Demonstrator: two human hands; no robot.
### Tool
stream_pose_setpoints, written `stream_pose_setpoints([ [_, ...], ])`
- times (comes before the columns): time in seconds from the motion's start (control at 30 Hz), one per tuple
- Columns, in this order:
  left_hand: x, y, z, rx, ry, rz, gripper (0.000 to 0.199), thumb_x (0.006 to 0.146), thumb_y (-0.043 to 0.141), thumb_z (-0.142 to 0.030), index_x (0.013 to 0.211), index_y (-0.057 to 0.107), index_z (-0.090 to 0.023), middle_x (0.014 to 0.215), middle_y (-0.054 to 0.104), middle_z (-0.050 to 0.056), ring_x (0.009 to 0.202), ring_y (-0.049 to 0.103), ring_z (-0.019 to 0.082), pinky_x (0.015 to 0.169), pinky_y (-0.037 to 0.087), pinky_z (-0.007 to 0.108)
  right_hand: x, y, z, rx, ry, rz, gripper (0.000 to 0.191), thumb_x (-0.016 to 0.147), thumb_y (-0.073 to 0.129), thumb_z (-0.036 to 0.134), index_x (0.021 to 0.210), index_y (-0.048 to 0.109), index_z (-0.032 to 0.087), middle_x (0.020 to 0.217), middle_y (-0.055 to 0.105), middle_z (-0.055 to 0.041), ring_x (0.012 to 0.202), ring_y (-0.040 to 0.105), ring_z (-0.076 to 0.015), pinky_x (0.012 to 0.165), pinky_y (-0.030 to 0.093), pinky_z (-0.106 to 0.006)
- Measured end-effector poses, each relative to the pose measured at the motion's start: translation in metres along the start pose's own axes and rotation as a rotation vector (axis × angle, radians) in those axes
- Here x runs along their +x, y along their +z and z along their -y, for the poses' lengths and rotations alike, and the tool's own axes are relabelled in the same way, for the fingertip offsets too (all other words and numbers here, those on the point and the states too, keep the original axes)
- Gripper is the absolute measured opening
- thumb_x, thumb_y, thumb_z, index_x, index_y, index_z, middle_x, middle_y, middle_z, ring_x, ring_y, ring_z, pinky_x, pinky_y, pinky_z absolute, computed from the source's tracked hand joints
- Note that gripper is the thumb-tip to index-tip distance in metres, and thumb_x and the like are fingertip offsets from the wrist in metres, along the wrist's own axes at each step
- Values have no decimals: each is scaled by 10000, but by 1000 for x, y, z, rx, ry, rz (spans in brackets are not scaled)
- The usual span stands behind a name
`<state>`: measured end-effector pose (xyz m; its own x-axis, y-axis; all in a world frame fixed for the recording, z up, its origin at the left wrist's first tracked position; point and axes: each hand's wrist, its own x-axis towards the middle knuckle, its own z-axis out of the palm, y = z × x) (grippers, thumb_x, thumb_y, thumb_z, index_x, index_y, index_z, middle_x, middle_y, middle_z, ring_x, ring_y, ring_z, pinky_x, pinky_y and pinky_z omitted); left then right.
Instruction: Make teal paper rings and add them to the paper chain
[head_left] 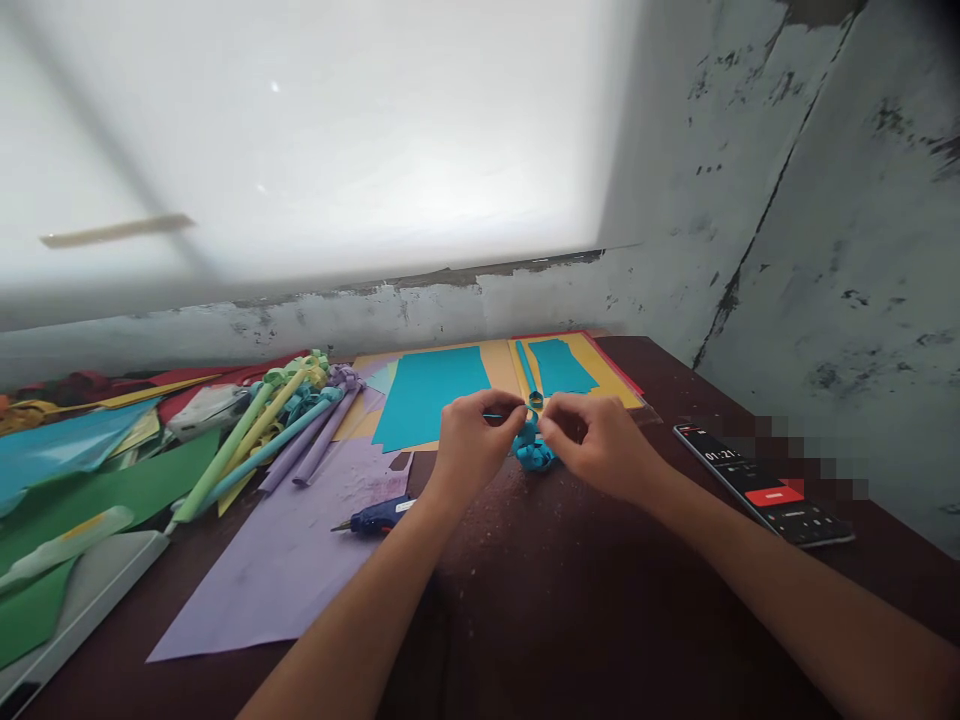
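Close together over the dark table, my left hand (480, 432) and my right hand (592, 435) both pinch a curled blue paper piece (534, 453). Its loops hang down between my fingers; part of it is hidden behind them. Just beyond stands a rolled blue paper tube (527, 370), one end towards me. Blue paper sheets (439, 390) lie behind my left hand, and a smaller cut blue piece (561, 368) rests on yellow paper behind my right. Near my left forearm, a dark blue glue gun (375, 516) lies on a purple sheet (300, 570).
Finished-looking paper flowers with rolled stems (240, 440) in green, yellow, blue and purple lie at the left. Around them are green paper (135, 480), a glue bottle (67, 548) and a white flat device (97, 610). A phone (765, 490) with a running timer lies at the right, near the wall.
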<state>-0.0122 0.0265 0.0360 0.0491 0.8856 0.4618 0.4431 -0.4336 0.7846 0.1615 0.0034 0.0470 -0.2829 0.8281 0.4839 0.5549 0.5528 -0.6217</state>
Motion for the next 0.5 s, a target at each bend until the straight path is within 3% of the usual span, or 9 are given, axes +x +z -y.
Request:
stream_pose_setpoints([
  [0.13,-1,-3,-4,39,14,-30,93,824,711,-216,799,801,-214,811,804,12,748,767,195,731,606,296,-19,25,21,-102,4,331,239,833,582,219,603,525,184,562,540,20,539,429,-110,529,255,-273],
  [0.23,-2,-6,-8,1,22,-58,83,815,726,-224,807,808,-217,806,806,12,749,774,200,721,614,289,-29,52,34,-176,-27,540,175,818,635,303,695,633,178,674,659,-31,571,498,-140,526,263,-281],
  [0.33,-3,-9,-11,-34,42,-75,89,820,725,-242,810,814,-233,816,808,5,762,779,208,727,622,295,-26,75,46,-238,-61,624,287,897,554,382,793,697,156,715,700,-81,608,582,-191,529,304,-295],
  [0.43,-3,-10,-13,-51,40,-69,81,814,728,-251,800,805,-229,803,804,8,751,778,219,723,633,314,-16,95,54,-234,-194,620,288,901,523,320,1081,706,187,1011,761,-111,840,678,-277,627,422,-329],
  [0.5,-2,-12,-14,-57,43,-60,64,799,733,-238,789,795,-223,799,801,14,746,776,224,726,639,326,-12,107,55,-254,-288,656,332,894,513,304,1161,685,205,1170,736,-125,1008,672,-336,731,476,-388],
])
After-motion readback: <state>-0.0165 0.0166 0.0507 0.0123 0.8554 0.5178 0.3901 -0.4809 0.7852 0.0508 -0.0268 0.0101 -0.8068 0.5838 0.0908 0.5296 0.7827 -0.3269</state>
